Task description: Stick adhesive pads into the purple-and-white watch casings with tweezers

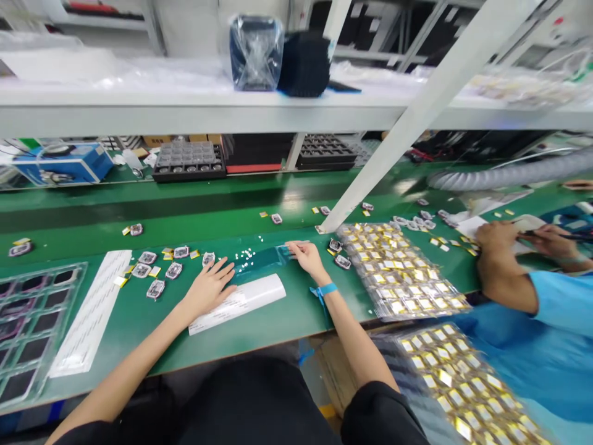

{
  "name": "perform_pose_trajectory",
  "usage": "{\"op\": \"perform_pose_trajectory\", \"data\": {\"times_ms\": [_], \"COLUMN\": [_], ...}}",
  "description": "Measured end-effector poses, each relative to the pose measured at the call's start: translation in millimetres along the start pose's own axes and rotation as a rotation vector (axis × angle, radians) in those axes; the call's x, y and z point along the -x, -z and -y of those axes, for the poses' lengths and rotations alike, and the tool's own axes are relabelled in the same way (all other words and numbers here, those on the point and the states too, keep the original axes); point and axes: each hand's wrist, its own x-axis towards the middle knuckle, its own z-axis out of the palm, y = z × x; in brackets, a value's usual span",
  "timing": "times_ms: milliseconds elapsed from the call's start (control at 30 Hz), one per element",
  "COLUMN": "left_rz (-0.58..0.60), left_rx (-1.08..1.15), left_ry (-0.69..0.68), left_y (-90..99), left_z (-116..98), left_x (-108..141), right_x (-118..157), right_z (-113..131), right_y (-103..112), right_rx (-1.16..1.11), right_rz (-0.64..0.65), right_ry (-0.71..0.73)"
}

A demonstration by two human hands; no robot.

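Note:
My left hand [212,289] lies flat with its fingers spread, over the left end of a white printed sheet [259,295] and the edge of a blue translucent film strip [262,262]. The right end of that strip is pinched between the fingers of my right hand [306,258], which wears a blue wristband. Small white pieces [244,255] lie scattered on and just above the strip. Close to my left fingertips sits a small watch-like housing [208,258]; more housings [173,271] and yellow-and-white flat pieces [155,271] lie to the left.
A clear tray [50,303] of dark screens and a long white label sheet [92,309] are at left. Trays of yellow-and-white parts [403,266] stand right, behind a slanted white post [393,142]. A co-worker's arms [504,266] are at far right. A shelf [185,117] spans above.

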Motion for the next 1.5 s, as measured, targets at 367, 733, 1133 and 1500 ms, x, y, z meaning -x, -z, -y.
{"op": "perform_pose_trajectory", "data": {"times_ms": [367,733,1133,1500], "left_rz": [-0.101,-0.162,-0.253,-0.525], "left_rx": [-0.054,0.001,0.066,0.058], "left_ry": [0.093,0.149,0.119,0.04], "left_y": [-6.5,-22.8,-26.7,3.0], "left_z": [28.6,41.2,47.9,30.4], "left_x": [-54.8,-7.3,-4.3,-14.8], "right_x": [-83.6,-178.0,-188.6,-65.8], "right_z": [54.5,125.1,172.1,37.0], "right_y": [-15.0,-129.7,-165.1,-61.7], "right_rx": [-0.012,0.032,-0.116,-0.288], "right_rz": [-0.122,0.014,-0.023,-0.036], "right_ry": [0.105,0.181,0.335,0.065]}}
